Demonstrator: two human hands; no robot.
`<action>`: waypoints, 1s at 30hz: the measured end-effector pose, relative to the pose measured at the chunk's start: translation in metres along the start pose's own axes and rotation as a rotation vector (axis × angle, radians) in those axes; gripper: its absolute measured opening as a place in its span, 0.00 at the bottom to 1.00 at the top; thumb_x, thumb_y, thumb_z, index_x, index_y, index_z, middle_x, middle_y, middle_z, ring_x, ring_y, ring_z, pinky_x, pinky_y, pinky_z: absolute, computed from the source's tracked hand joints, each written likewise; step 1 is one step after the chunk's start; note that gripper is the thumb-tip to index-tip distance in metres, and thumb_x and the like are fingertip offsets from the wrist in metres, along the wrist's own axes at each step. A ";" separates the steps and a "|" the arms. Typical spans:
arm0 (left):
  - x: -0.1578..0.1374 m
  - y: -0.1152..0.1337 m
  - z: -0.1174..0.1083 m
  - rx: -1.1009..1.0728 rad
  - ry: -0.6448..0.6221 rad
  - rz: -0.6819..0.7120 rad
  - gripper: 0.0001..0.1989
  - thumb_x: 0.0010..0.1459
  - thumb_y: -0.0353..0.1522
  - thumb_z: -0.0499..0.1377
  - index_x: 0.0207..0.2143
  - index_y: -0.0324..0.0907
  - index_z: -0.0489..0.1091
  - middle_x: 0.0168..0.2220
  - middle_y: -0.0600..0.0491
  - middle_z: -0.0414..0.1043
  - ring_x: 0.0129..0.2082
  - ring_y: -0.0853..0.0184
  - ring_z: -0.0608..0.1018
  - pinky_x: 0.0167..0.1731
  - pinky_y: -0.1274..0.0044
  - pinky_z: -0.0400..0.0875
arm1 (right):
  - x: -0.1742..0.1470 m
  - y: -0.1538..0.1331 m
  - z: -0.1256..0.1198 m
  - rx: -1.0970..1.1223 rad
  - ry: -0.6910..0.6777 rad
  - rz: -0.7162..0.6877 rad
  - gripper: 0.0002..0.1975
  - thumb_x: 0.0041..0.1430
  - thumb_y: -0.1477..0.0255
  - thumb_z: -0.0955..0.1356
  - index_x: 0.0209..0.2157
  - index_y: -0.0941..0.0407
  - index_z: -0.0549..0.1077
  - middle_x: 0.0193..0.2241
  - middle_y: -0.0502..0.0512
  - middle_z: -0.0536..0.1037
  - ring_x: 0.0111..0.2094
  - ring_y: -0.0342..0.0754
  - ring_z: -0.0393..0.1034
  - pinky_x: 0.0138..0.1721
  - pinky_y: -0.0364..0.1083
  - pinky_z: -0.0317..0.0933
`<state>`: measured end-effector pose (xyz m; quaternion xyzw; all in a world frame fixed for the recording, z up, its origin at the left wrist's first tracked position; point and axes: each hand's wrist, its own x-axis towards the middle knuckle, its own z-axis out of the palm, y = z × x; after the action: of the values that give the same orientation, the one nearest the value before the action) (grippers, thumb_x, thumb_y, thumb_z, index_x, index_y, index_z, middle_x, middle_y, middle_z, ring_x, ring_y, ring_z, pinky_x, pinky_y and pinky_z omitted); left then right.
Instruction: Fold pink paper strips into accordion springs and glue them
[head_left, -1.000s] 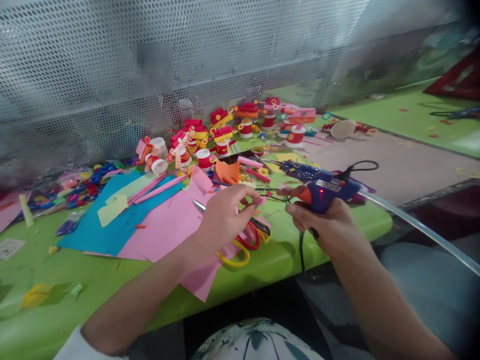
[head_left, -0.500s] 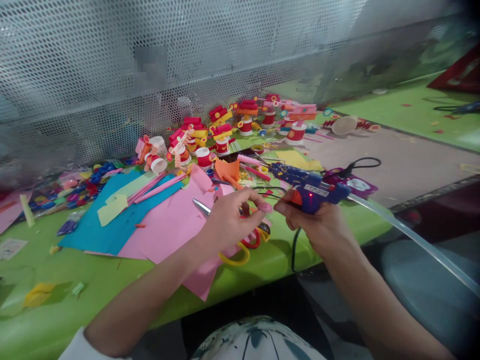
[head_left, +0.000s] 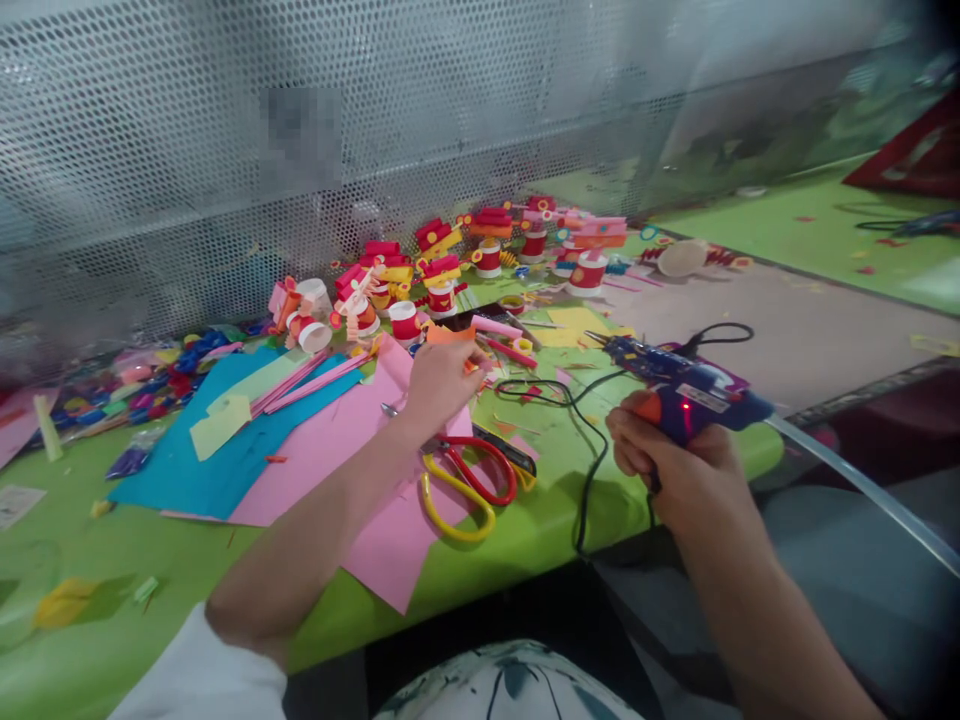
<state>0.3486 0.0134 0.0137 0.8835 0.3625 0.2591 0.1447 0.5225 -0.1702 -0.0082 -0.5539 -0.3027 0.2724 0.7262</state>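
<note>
My right hand (head_left: 679, 465) is wrapped round the handle of a blue hot glue gun (head_left: 686, 385), its red light lit and a long clear glue stick (head_left: 847, 475) sticking out at the back. The nozzle points left over the table. My left hand (head_left: 448, 378) reaches over the pink paper (head_left: 315, 455), its fingers closed beside an orange paper piece (head_left: 442, 333). What those fingers hold is too small to make out. Below my left wrist lie scissors (head_left: 459, 530) with red and yellow handles, partly covered by the forearm, and a black-and-yellow cutter (head_left: 517, 462).
Several red-and-white paper cup figures (head_left: 589, 272) stand along the perforated metal screen (head_left: 450, 100). Blue paper (head_left: 187, 450) and pink strips (head_left: 300, 385) lie left, near a heap of colourful bits (head_left: 150, 385). A black cord (head_left: 600, 450) hangs over the green table's edge (head_left: 555, 530).
My left hand has moved away from the glue gun, forward and left, uncovering the scissor handles. My right hand has carried the glue gun to the right and slightly down.
</note>
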 end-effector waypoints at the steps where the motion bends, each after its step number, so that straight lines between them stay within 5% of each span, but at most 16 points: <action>1: 0.004 0.001 0.004 0.022 -0.011 0.023 0.06 0.62 0.33 0.59 0.36 0.46 0.77 0.37 0.54 0.83 0.39 0.62 0.81 0.53 0.66 0.66 | -0.001 0.000 -0.001 -0.009 -0.007 -0.004 0.12 0.50 0.68 0.77 0.30 0.55 0.73 0.18 0.44 0.67 0.16 0.38 0.56 0.18 0.42 0.54; 6: 0.009 0.005 0.020 0.106 -0.062 0.095 0.08 0.61 0.29 0.59 0.36 0.47 0.79 0.41 0.53 0.83 0.44 0.58 0.80 0.60 0.59 0.57 | -0.006 -0.009 -0.001 -0.086 -0.057 0.001 0.10 0.55 0.67 0.76 0.31 0.55 0.73 0.15 0.43 0.64 0.16 0.40 0.57 0.18 0.43 0.56; 20: 0.002 0.005 0.028 0.240 -0.107 0.083 0.15 0.66 0.32 0.56 0.52 0.44 0.77 0.39 0.44 0.82 0.46 0.55 0.80 0.58 0.59 0.59 | -0.005 -0.017 0.011 -0.154 -0.113 0.005 0.11 0.55 0.64 0.76 0.30 0.55 0.74 0.17 0.45 0.66 0.18 0.41 0.58 0.20 0.45 0.55; 26: -0.009 0.011 -0.002 0.176 -0.076 0.062 0.18 0.64 0.34 0.59 0.55 0.46 0.75 0.43 0.48 0.83 0.49 0.57 0.80 0.64 0.57 0.52 | -0.003 -0.015 0.012 -0.173 -0.070 -0.005 0.13 0.48 0.66 0.79 0.32 0.55 0.77 0.25 0.49 0.76 0.18 0.40 0.60 0.20 0.45 0.56; 30: -0.028 0.014 -0.041 0.061 -0.015 0.036 0.15 0.62 0.34 0.60 0.50 0.48 0.77 0.45 0.51 0.83 0.49 0.58 0.80 0.67 0.55 0.47 | -0.002 -0.015 0.014 -0.258 0.000 -0.032 0.12 0.45 0.67 0.80 0.28 0.56 0.77 0.16 0.46 0.71 0.17 0.41 0.60 0.21 0.45 0.54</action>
<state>0.3167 -0.0134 0.0439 0.8958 0.3529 0.2440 0.1157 0.5119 -0.1665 0.0088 -0.6377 -0.3442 0.2196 0.6532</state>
